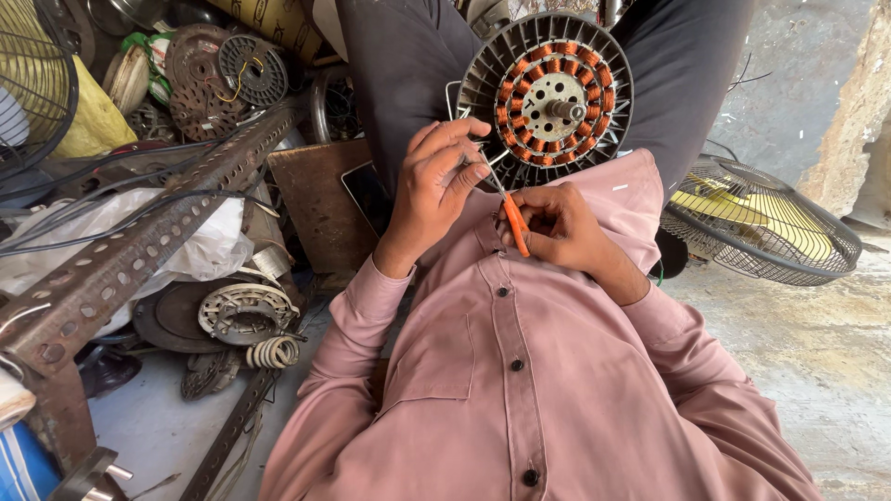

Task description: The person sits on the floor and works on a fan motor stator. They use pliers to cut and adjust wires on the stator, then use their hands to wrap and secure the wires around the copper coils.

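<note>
Between the person's knees, toward twelve o'clock, a round fan motor stator [548,97] stands on edge, tilted toward the camera, with orange-brown copper coils ringing a pale hub and a short shaft at the centre. Its finned grey rim rests against the dark trousers [399,65] on both sides, so little free room is left around its edge.

At nine o'clock of the stator, the left hand [436,181] sits with its fingers [459,130] curled narrow, the tips pinched together at the rim; whatever thin strand they pinch is too small to make out. At six o'clock of the stator, the right hand [561,227] is closed around a tool with an orange handle [516,223], whose slim metal tip slants up toward eleven o'clock and ends just beside the left fingertips at the stator's lower left edge. Both hands hover over the pink shirt [520,371], close together.

Off at nine o'clock, a perforated steel angle bar [139,246] runs diagonally across piled motor parts, wires and a white plastic bag [209,250], crowding that side. At three o'clock, a wire fan guard [761,223] lies on the concrete floor [817,353], which is more open there.
</note>
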